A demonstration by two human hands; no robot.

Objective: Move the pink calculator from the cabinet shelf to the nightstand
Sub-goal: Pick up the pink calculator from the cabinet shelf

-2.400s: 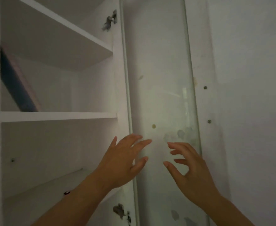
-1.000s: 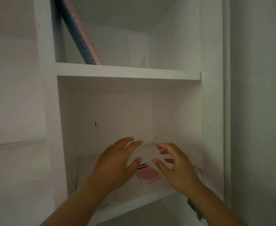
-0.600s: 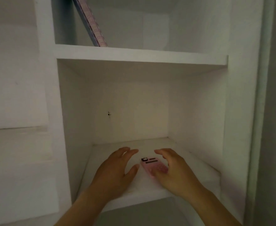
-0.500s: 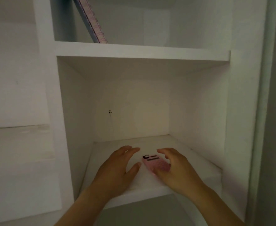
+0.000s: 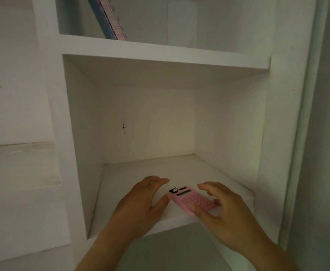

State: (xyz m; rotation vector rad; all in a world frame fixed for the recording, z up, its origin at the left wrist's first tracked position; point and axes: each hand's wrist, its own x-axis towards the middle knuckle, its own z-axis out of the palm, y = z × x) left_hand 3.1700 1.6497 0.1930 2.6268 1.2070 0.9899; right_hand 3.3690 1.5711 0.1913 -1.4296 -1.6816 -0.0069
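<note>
Notebook (image 5: 111, 18) leaning on upper shelf (spiral-bound).

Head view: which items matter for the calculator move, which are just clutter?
Job:
- pink calculator, lying flat near the front edge
- cabinet shelf under it
- left hand and right hand, flanking the calculator, fingers spread

Lying about:
- spiral notebook, leaning on the shelf above
</note>
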